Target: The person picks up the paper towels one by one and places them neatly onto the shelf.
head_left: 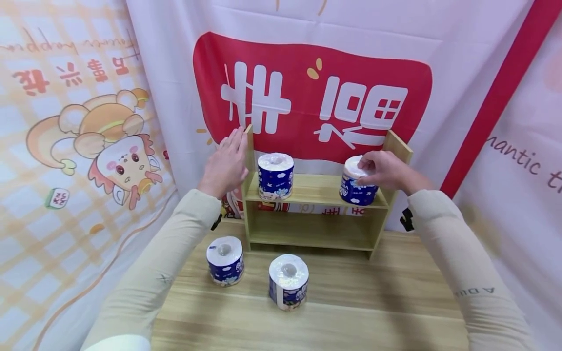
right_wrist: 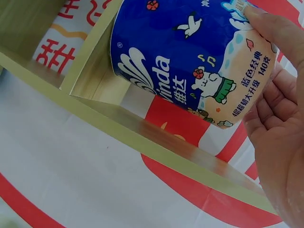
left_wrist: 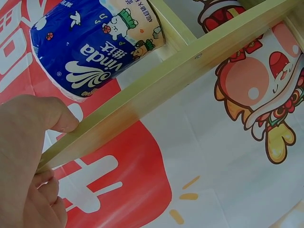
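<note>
A two-tier wooden shelf [head_left: 316, 187] stands against the back curtain. With thumb on one face and fingers on the other, my left hand [head_left: 225, 163] grips the top of its left side panel [left_wrist: 118, 97]. On the upper board, just inside that panel, a blue-wrapped toilet roll [head_left: 275, 181] stands upright. My right hand [head_left: 388, 170] holds another toilet roll [right_wrist: 175, 61] by its upper end, thumb on one side and fingers on the other. This roll is at the right end of the upper board; whether its base fully rests there cannot be told.
Two more toilet rolls stand on the wooden table [head_left: 347, 312] in front of the shelf: one front left [head_left: 226, 268], the other near the middle [head_left: 288, 285]. Printed curtains [head_left: 167, 53] enclose the back and sides. A cord [head_left: 101, 270] runs along the left curtain.
</note>
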### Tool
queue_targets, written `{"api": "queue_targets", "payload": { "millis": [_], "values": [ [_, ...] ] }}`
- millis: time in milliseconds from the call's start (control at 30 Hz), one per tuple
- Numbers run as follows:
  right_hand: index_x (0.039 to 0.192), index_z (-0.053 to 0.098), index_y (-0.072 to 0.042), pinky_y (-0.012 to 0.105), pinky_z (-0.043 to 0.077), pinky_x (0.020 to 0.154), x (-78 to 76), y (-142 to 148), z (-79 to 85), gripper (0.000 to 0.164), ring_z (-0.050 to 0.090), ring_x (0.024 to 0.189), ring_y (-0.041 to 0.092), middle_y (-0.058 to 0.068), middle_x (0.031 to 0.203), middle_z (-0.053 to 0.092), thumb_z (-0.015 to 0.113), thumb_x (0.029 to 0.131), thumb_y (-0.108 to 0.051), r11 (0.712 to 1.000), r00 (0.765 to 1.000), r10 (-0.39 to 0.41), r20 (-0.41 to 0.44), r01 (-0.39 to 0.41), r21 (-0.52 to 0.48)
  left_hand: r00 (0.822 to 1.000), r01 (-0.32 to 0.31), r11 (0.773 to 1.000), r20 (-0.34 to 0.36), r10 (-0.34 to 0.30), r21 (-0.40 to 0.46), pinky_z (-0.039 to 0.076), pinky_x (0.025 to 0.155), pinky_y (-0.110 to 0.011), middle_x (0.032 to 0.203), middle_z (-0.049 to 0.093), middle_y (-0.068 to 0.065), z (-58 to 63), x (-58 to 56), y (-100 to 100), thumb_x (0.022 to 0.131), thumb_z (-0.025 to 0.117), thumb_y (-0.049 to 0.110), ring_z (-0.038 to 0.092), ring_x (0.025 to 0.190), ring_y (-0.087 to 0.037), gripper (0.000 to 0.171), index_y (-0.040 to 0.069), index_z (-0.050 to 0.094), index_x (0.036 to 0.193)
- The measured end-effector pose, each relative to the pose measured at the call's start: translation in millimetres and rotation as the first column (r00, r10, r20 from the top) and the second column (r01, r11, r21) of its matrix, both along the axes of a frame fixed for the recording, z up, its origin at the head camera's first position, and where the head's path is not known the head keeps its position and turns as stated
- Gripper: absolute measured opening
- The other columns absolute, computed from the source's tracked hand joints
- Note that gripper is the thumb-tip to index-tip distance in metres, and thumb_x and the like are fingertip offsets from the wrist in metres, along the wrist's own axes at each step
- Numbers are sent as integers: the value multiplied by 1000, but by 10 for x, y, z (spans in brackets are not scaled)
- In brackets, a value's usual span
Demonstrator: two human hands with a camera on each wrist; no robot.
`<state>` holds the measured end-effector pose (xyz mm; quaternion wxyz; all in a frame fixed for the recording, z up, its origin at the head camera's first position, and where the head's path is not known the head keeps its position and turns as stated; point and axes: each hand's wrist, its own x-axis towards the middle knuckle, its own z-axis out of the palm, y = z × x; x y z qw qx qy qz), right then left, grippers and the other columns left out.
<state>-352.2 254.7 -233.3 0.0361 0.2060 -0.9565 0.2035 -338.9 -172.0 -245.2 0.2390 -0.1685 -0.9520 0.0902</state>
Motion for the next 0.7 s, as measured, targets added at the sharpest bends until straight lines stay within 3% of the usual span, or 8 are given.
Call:
{"api": "queue_targets", "payload": {
  "millis": [400,700],
  "values": [
    [130,66,-5,58,54,111,38,59,-31,49,61,122,37,20,134,68,85,90,-25,998,998,-64,24,64,5,1000,21,1000,3,-21,12,24,133,-49,176,17,-23,-6,-4,81,99,68,24,17,165,-39,90,-5,17,166],
    [128,69,-3,58,56,109,34,-77,10,46,65,118,37,21,129,71,85,90,-24,997,999,-39,-28,41,66,1000,20,1000,8,-20,22,24,133,-51,176,16,-24,-5,28,10,100,67,22,17,165,-40,88,-6,16,166]
  ]
}}
